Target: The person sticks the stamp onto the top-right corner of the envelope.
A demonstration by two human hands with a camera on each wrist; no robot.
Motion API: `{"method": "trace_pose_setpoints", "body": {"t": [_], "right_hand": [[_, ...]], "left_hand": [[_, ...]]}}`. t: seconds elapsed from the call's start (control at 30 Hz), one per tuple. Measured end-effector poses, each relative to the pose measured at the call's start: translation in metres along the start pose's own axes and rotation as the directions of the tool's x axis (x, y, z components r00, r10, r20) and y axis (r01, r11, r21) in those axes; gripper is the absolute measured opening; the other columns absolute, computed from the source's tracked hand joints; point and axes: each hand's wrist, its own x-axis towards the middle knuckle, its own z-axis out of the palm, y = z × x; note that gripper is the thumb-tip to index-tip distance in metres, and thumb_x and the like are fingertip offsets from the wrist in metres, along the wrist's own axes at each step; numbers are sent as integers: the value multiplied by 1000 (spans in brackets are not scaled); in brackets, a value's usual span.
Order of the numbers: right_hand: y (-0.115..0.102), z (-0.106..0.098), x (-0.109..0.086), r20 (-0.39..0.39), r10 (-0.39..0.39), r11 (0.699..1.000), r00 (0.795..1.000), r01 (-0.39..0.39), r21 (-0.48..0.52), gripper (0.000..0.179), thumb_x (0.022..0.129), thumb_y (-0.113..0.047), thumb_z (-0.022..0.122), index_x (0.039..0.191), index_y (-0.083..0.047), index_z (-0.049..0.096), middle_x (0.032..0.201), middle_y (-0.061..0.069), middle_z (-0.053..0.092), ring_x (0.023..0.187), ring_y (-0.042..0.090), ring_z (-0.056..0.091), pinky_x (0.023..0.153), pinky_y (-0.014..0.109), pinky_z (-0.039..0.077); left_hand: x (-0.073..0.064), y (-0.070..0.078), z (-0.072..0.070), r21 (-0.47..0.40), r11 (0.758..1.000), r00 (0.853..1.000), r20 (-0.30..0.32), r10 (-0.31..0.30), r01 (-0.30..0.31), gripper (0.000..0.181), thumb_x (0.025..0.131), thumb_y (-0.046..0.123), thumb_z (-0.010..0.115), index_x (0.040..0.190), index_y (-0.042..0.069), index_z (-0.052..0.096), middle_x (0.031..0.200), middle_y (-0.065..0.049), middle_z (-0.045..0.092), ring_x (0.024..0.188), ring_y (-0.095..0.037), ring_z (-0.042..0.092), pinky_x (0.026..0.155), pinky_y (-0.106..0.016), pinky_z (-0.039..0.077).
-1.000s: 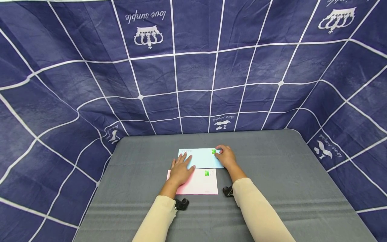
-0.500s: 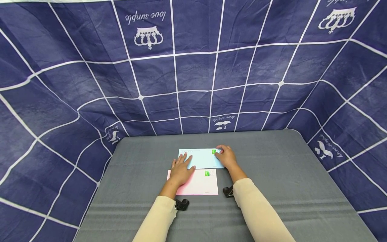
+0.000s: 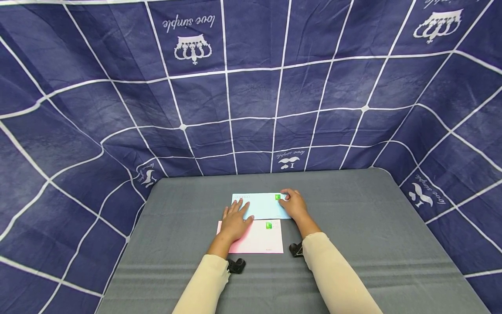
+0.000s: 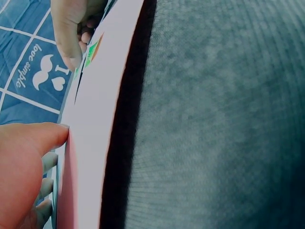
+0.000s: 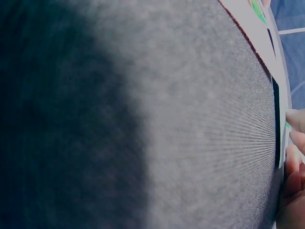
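Observation:
In the head view a light blue envelope (image 3: 262,209) lies on the grey surface, just beyond a pink envelope (image 3: 256,244). My left hand (image 3: 234,223) rests with spread fingers across both, fingertips on the blue one's left part. At the blue envelope's upper right corner, my right hand (image 3: 296,206) has thumb and index finger at a small green stamp (image 3: 277,197), its other fingers curled under. The right wrist view shows these fingertips (image 5: 296,119) with a sliver of green between them. Another green stamp (image 3: 269,225) sits on the pink envelope's upper right.
The grey padded table (image 3: 353,209) extends around the envelopes. Blue curtain (image 3: 255,96) with white grid lines stands behind it and on both sides. A black wrist camera (image 3: 236,266) sits by the left cuff, another camera (image 3: 296,250) by the right cuff.

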Motion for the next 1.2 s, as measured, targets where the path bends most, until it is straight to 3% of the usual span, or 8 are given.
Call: {"method": "trace_pose_setpoints", "body": {"t": [0.47, 0.7, 0.83, 1.03, 1.2], "right_hand": [[-2, -2, 1, -5, -1, 1000, 1000, 1, 25, 31, 90, -17, 73, 119, -8, 70, 87, 5, 53, 78, 21, 51, 73, 31, 39], [1, -4, 1, 11, 6, 999, 1000, -7, 50, 36, 90, -15, 72, 124, -5, 66, 89, 5, 54, 80, 19, 54, 73, 28, 40], [2, -5, 1, 29, 13, 997, 1000, -15, 73, 38, 89, -13, 70, 125, -2, 64, 89, 6, 54, 80, 17, 55, 72, 26, 41], [4, -7, 3, 54, 41, 987, 998, -49, 154, 43, 89, -13, 69, 130, -2, 60, 91, 5, 56, 79, 14, 54, 70, 23, 42], [5, -10, 2, 88, 65, 967, 994, -84, 242, 45, 90, -10, 67, 133, -1, 58, 92, 4, 57, 77, 12, 53, 67, 22, 43]], "left_hand": [[1, -1, -2, 19, 1000, 1000, 1, -7, 7, 61, 103, 47, 49, 158, 21, 38, 169, -7, 24, 159, -29, 15, 127, -59, 8], [0, 2, -2, 5, 1000, 1000, -14, 2, -2, 60, 102, 43, 53, 155, 18, 42, 167, -11, 28, 157, -33, 19, 126, -62, 11], [1, 4, 0, -13, 1000, 1000, -19, -22, 22, 60, 101, 41, 56, 154, 17, 44, 167, -11, 29, 157, -33, 20, 126, -62, 11], [6, 8, 1, -74, 995, 994, -79, -76, 71, 60, 95, 37, 67, 148, 13, 52, 163, -12, 36, 156, -33, 26, 126, -62, 13], [7, 10, 1, -113, 991, 986, -142, -87, 71, 57, 89, 32, 75, 137, 5, 61, 155, -19, 46, 153, -39, 28, 124, -64, 16]]}}
